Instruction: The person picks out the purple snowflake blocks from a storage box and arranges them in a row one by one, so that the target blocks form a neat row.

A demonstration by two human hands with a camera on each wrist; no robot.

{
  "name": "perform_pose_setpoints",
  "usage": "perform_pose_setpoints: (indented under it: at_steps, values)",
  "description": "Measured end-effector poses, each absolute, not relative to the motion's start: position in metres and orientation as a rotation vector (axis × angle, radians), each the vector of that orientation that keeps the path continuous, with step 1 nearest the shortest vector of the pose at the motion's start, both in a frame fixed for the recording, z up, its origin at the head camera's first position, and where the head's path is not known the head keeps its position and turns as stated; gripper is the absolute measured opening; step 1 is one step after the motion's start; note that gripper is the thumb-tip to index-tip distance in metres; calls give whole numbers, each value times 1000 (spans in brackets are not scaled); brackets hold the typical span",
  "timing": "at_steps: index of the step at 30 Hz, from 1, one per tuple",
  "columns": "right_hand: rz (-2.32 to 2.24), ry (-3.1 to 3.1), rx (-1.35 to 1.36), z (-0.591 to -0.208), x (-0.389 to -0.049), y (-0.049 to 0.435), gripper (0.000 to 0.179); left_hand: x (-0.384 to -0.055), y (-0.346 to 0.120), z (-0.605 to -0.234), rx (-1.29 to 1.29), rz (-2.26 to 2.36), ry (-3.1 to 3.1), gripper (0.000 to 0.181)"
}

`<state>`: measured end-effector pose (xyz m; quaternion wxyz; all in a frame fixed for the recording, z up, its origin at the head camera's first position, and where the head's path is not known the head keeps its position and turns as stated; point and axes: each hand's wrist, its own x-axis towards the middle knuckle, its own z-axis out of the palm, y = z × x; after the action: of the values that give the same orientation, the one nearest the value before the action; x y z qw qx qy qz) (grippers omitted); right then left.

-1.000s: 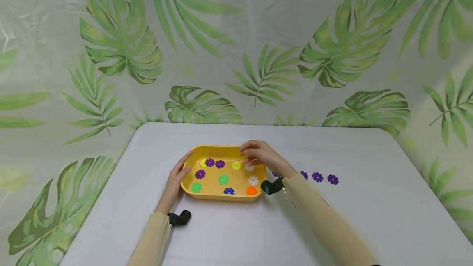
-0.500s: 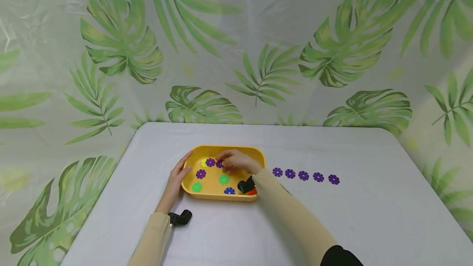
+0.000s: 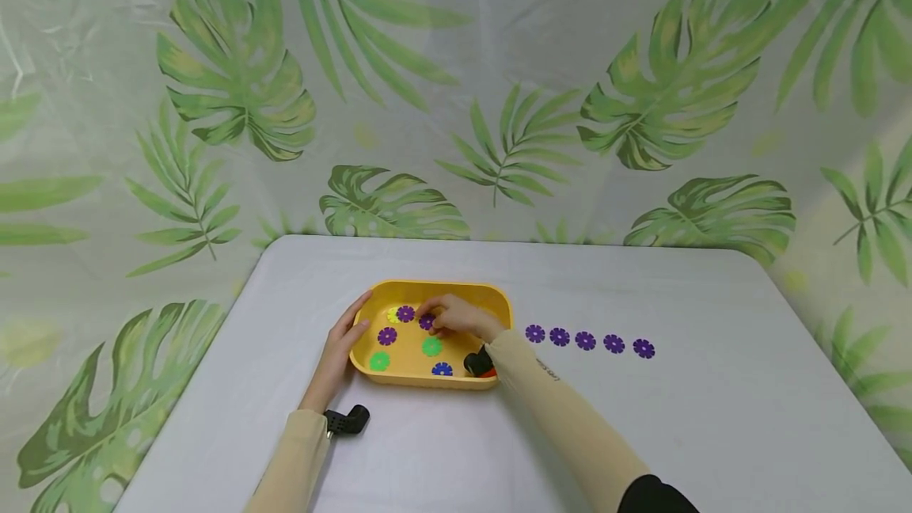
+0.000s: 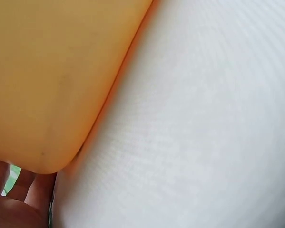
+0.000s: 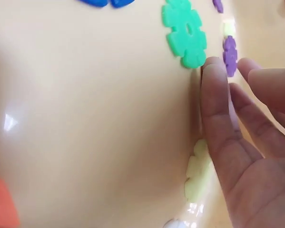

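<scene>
My left hand (image 3: 338,347) holds the left end of a yellow plastic tray (image 3: 456,380), thumb at the rim and fingers along the outside. In the left wrist view its fingers (image 4: 25,192) show beside the tray's corner. Inside the tray my right hand (image 3: 459,315) reaches down, thumb and forefinger at a purple flower-shaped disc (image 3: 427,323), which the right wrist view mostly hides behind the fingers. Right by the thumb lies a green disc (image 5: 185,33). Farther left sit another purple disc (image 3: 405,313), overlapping a yellow one (image 3: 393,315), and a third purple disc (image 3: 387,336).
Several purple discs form a row (image 3: 586,340) on the white table (image 3: 712,418), right of the tray. The tray also has a second green disc (image 3: 379,361), a blue one (image 3: 442,369) and an orange one (image 5: 2,204). A leaf-patterned sheet (image 3: 534,38) hangs behind.
My right hand has moved left from the tray's right end to the purple disc, which has shifted slightly towards me. The row on the table is uncovered. My left hand stays put.
</scene>
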<state>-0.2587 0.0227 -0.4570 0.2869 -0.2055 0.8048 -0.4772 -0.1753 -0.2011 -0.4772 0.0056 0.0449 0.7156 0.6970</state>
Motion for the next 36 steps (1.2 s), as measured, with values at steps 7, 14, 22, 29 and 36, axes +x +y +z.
perform_pose_setpoints:
  at_steps: [7,14,22,29,36]
  values:
    - [-1216,2200,-586,-459,-259,22,34,-176,-202,-477,136,2181,2228,48]
    - [-1202,2241,-616,-464,-258,20,35,-176,-202,-478,141,2182,2227,48]
    - [-1122,2343,-626,-465,-255,21,31,-176,-202,-478,152,2202,2210,48]
    - [-1076,2363,-669,-462,-252,21,31,-177,-202,-477,139,2190,2216,48]
    - [-1185,2276,-673,-464,-252,20,15,-176,-202,-477,134,2194,2213,48]
